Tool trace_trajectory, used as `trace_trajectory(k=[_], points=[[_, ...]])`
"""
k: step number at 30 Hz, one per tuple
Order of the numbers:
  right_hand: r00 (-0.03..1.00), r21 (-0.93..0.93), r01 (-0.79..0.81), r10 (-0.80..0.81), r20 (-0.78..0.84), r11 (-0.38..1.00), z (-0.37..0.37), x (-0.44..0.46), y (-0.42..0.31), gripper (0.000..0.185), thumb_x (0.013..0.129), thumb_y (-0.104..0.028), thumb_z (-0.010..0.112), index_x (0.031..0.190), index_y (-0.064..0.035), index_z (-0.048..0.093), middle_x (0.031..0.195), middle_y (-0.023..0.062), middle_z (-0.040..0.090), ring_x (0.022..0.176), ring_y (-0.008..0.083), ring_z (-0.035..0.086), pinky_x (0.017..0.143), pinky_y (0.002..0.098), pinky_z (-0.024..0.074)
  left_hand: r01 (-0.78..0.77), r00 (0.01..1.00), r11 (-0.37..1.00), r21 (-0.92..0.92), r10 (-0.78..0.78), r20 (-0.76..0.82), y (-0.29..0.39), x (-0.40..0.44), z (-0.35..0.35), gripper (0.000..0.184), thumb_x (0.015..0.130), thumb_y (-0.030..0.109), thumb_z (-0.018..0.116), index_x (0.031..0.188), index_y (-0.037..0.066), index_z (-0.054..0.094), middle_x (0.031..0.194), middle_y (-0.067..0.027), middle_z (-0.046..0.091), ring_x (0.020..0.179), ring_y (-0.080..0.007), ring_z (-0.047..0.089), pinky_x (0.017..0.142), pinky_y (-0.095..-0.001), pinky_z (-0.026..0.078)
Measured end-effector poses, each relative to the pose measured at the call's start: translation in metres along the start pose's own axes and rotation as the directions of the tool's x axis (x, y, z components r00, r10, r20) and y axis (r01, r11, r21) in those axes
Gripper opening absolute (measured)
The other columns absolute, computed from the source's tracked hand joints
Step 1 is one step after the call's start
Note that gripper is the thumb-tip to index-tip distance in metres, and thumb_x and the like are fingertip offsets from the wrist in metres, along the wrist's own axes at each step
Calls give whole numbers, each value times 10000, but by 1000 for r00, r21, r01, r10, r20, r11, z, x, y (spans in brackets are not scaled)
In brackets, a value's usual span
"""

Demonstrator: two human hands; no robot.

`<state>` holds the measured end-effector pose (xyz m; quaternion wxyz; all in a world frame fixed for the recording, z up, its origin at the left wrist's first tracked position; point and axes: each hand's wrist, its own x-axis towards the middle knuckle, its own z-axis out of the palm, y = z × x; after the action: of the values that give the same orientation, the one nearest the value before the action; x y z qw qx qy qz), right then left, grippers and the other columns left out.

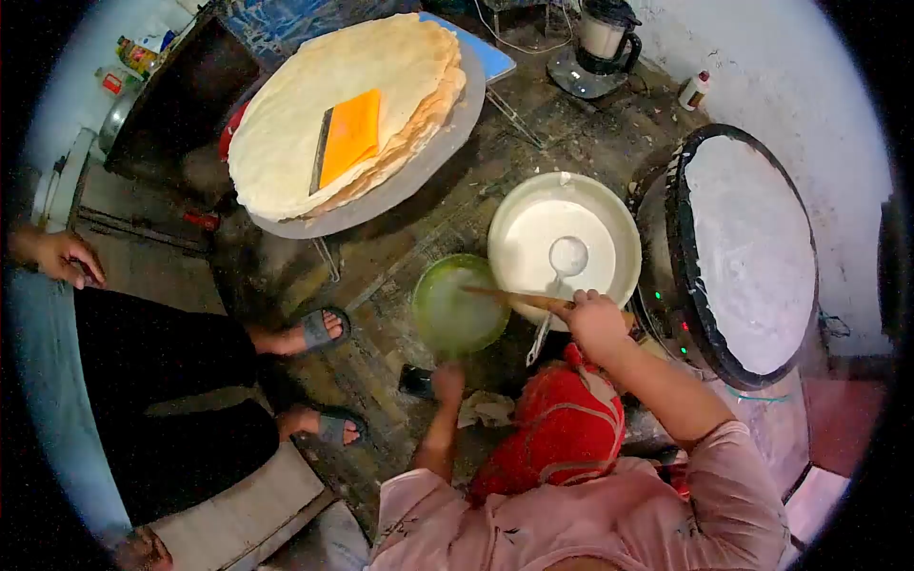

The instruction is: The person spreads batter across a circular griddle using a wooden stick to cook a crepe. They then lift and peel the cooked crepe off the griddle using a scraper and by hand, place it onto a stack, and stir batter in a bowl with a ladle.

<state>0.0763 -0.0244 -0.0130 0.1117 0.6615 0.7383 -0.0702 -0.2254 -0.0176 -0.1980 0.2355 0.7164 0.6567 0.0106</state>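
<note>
My right hand (598,326) is closed around a wooden stick (526,298), whose far end reaches left over a green bowl of cloudy liquid (461,306). Just below that bowl is my left hand (448,382), blurred, beside a small black object (415,381); its fingers cannot be made out. A large pale tub (624,243) of white batter, with a ladle (568,257) in it, stands beyond my right hand. On the right, white batter (752,252) covers a round black-rimmed griddle (681,247).
A stack of thin flatbreads (324,86) with an orange scraper (352,138) lies on a round board (419,171) at upper left. Another person (171,371) sits at left, sandalled feet near the bowl. A blender (600,43) and a bottle (695,90) stand at the back.
</note>
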Motion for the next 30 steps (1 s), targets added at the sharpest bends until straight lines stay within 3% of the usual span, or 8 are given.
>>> trace_trajectory(k=[4,8,15,16,19,20,27,30], points=[[941,267,-182,89,326,946,-31,-20,13,304,783,-50,472,1031,-125,632,858,181,617,793,342,626,677,427,519,212,967,976,-49,-217,-135,14,-8,-21,258,762,240,580,664,13,651,649,-196,600,570,-334,588,517,-430,469],[967,321,-146,66,248,936,-17,-15,1,251,773,-60,480,962,-87,643,858,175,635,804,311,639,675,411,525,176,966,983,-46,-181,-185,-33,-22,29,211,764,202,591,813,3,640,698,-202,605,629,-361,593,544,-443,476],[999,96,-39,43,-34,995,-11,-12,-8,439,784,-85,488,1184,-255,551,769,116,556,722,268,596,592,369,489,21,988,971,-238,-57,-145,-1,-53,-23,200,833,165,540,842,-22,611,694,-225,570,617,-393,564,531,-449,443],[998,95,-44,47,-34,994,-11,-14,-6,439,784,-85,488,1184,-255,551,769,116,556,722,268,596,592,369,489,100,990,871,-481,-136,-41,47,-59,-73,203,847,160,519,821,-22,604,697,-238,558,623,-420,542,522,-470,412],[993,106,-8,20,-113,994,-6,-31,6,422,783,-89,493,1158,-263,576,754,99,538,716,257,582,585,365,479,23,999,852,-523,-40,-21,0,-33,12,213,844,171,517,789,-18,597,699,-247,554,639,-424,533,529,-476,396],[995,122,-36,46,-85,992,-7,-41,11,412,781,-98,500,1145,-271,587,753,103,539,719,260,583,585,369,477,-26,999,956,-291,12,-51,6,-24,-1,218,845,171,511,765,-11,599,715,-256,554,657,-423,534,549,-472,400],[968,462,-250,228,102,851,-14,-124,50,445,752,-91,584,1152,-285,587,774,121,627,639,293,604,551,394,494,281,960,892,-355,-254,121,2,3,4,292,851,227,509,782,-37,609,735,-252,580,690,-411,552,576,-439,428],[929,638,-318,366,60,702,-3,-159,50,406,777,-104,600,1152,-261,586,833,126,646,659,311,605,576,397,498,78,995,934,-348,-93,-27,59,-16,-57,269,863,204,525,949,-35,613,777,-219,610,686,-366,572,599,-398,450]])
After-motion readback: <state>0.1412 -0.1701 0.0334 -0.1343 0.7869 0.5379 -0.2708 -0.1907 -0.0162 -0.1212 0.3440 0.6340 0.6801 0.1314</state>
